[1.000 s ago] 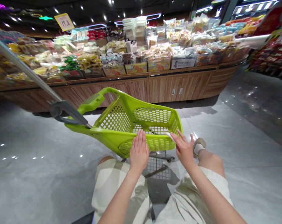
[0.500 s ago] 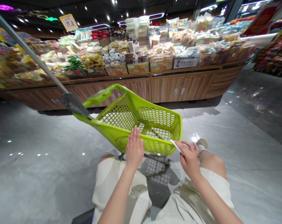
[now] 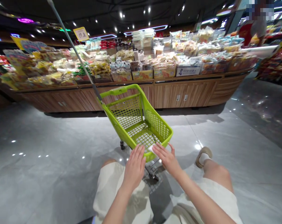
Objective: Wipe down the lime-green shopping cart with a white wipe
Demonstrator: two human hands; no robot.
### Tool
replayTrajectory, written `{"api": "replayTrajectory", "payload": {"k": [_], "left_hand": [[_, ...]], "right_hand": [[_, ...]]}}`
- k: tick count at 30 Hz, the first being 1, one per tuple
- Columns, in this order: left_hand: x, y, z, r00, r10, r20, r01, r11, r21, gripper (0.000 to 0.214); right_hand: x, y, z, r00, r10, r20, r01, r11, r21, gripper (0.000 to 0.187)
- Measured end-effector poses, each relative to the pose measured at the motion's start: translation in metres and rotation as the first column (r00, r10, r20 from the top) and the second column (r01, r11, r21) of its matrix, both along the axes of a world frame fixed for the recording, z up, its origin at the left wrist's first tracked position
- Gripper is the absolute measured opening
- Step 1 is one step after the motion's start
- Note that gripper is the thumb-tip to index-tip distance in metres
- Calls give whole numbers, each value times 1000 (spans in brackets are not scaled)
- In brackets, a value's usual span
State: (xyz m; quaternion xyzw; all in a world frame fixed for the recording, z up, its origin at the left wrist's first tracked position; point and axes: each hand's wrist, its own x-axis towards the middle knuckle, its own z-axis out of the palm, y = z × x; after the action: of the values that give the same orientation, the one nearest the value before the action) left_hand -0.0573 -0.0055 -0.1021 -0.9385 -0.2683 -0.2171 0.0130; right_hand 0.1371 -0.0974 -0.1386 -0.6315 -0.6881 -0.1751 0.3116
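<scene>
Off the front edge of a long wood-fronted counter [image 3: 201, 89], on glossy grey floor [image 3: 61, 140], see a lime-green plastic lattice shopping cart [image 3: 155, 120], pointing nose-first away from that edge, with a long axis slanting back to the handle [image 3: 121, 90]; probably stiff, easily rolled, best held there. At the near rim [image 3: 149, 156], find the left hand [image 3: 135, 163], straight-fingered and unclenched, then the right hand [image 3: 168, 157] over a small white cloth [image 3: 151, 148], apparently soft; cannot tell if clamped.

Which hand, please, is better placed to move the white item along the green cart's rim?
Probably the right hand: its fingers touch the white item at the rim; the left hand shows none.
</scene>
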Motion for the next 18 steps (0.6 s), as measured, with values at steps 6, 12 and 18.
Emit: {"api": "replayTrajectory", "payload": {"k": [6,12,18], "left_hand": [[-1,9,-6,993,120,9,-120,992,44,48],[9,-7,-13,984,176,6,-176,981,83,57],[4,-12,-16,983,181,9,-181,981,74,64]], "right_hand": [[62,11,4,950,-309,-39,309,951,-15,69],[-42,33,-5,995,-88,-41,86,995,-45,71],[-2,29,-7,998,-41,-39,40,999,-20,68]]}}
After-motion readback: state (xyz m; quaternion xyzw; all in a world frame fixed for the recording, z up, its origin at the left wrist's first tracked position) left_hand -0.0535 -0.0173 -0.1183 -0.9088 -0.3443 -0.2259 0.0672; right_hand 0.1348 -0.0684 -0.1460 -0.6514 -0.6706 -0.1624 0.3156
